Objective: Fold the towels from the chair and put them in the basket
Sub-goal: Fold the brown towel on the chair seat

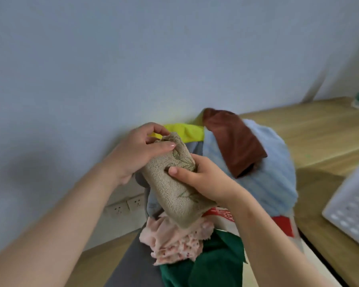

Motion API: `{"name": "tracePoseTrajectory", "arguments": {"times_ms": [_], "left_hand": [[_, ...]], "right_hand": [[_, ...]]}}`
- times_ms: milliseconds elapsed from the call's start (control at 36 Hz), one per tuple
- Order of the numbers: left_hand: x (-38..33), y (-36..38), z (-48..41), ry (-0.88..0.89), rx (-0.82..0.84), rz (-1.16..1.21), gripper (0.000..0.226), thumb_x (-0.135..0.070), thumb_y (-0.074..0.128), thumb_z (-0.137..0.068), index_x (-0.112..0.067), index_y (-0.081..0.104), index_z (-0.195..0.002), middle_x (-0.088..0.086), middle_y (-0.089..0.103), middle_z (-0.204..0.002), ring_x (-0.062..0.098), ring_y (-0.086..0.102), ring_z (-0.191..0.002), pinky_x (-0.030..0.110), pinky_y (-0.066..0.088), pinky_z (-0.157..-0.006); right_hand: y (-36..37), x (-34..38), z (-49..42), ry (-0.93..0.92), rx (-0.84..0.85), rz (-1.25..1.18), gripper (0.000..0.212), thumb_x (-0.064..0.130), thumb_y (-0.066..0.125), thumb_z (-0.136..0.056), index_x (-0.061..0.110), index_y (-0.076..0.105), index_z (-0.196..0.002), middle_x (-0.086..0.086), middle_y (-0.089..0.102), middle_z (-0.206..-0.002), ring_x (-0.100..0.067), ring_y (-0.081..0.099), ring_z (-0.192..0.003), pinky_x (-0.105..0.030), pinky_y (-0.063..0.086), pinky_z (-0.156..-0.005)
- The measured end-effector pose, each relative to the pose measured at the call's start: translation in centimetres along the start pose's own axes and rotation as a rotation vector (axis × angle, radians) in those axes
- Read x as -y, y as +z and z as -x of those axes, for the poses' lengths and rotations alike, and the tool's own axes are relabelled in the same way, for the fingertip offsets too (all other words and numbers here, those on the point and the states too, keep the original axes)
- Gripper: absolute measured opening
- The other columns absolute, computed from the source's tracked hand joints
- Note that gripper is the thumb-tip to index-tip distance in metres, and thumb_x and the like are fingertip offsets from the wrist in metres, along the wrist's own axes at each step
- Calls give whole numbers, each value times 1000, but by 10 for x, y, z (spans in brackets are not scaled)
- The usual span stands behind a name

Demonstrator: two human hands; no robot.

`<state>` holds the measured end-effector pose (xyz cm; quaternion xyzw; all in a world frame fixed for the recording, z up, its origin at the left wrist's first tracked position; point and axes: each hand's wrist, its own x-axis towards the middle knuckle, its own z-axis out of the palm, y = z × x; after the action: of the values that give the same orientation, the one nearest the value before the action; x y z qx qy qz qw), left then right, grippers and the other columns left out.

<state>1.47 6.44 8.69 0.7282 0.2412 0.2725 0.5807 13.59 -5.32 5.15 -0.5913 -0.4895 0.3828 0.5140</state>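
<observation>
Gripping the folded beige towel, both hands hold it over the heaped towels: right hand wrapped round its middle, left hand pinching the far end. Folding seems done; next, carry it right into the white basket.

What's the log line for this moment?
step: folding | left hand: grips beige towel at far end | right hand: grips its middle | towel pile: underneath | basket: at right
</observation>
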Motion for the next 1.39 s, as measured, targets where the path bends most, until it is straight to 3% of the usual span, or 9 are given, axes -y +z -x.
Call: {"name": "tracePoseTrajectory", "arguments": {"times_ms": [111, 250, 417, 722, 861, 972, 1111, 1194, 1389], "left_hand": [[-87, 12, -25, -15, 31, 138, 6, -25, 71, -68, -29, 67, -70, -3, 70, -69, 8, 66, -62, 18, 50, -52], [-170, 58, -57, -74, 23, 253, 8, -30, 58, -87, -25, 63, -83, -6, 66, -70, 9, 62, -62, 23, 52, -55], [-216, 143, -77, -80, 107, 186, 9, -33, 56, -90, -24, 54, -93, 1, 64, -90, 10, 66, -62, 23, 49, -49], [-173, 314, -76, 74, 393, -516, 17, -17, 54, -87, -27, 65, -95, -2, 55, -102, 19, 56, -93, 21, 34, -70], [-146, 350, -76, 8, 549, -564, 24, -16, 46, -93, -26, 59, -111, 3, 46, -116, 10, 49, -71, 13, 37, -53], [-136, 357, -83, -69, 544, -544, 29, -13, 38, -94, -35, 54, -105, 3, 51, -130, 10, 39, -45, 20, 33, -44], [-130, 358, -86, -105, 523, -517, 37, -11, 34, -94, -43, 53, -93, -8, 52, -87, 6, 34, -37, 17, 28, -38], [-128, 359, -85, -114, 520, -495, 39, -8, 34, -92, -42, 53, -92, -11, 50, -83, 10, 35, -45, 21, 29, -43], [-128, 360, -83, -106, 495, -545, 34, -11, 37, -93, -37, 56, -103, -15, 45, -73, 14, 39, -49, 22, 29, -46]], "right_hand": [[-37, 83, 5, -29, -105, 69, 8, 32, 67, -84, 26, 65, -79, 14, 69, -75, -1, 63, -75, -25, 51, -76], [-98, 160, 22, -58, -388, 160, 17, 36, 60, -89, 25, 59, -76, 20, 63, -59, 8, 56, -59, -13, 42, -59], [-189, 197, 66, 84, -674, 171, 27, 43, 52, -91, 17, 58, -96, -5, 66, -92, -21, 63, -84, -35, 50, -75], [-322, 134, 198, 551, -943, 90, 10, 20, 51, -80, 14, 57, -84, -8, 59, -77, -26, 58, -72, -33, 47, -64], [-332, 86, 226, 824, -804, 85, 7, 12, 50, -81, 8, 56, -81, -5, 55, -68, -18, 53, -57, -18, 38, -44], [-335, 64, 235, 913, -584, 116, 14, 14, 51, -81, 13, 53, -95, -5, 57, -85, -16, 57, -69, -22, 44, -53], [-332, 59, 215, 891, -258, 211, 27, 18, 54, -82, 23, 56, -109, -2, 60, -107, -19, 60, -96, -30, 54, -80], [-325, 51, 196, 899, -37, 379, 44, 23, 55, -85, 24, 49, -128, -3, 52, -128, -23, 52, -115, -40, 44, -100], [-305, 12, 175, 936, 275, 620, 36, 22, 50, -92, 14, 49, -127, -8, 53, -129, -20, 50, -104, -31, 40, -88]]}}
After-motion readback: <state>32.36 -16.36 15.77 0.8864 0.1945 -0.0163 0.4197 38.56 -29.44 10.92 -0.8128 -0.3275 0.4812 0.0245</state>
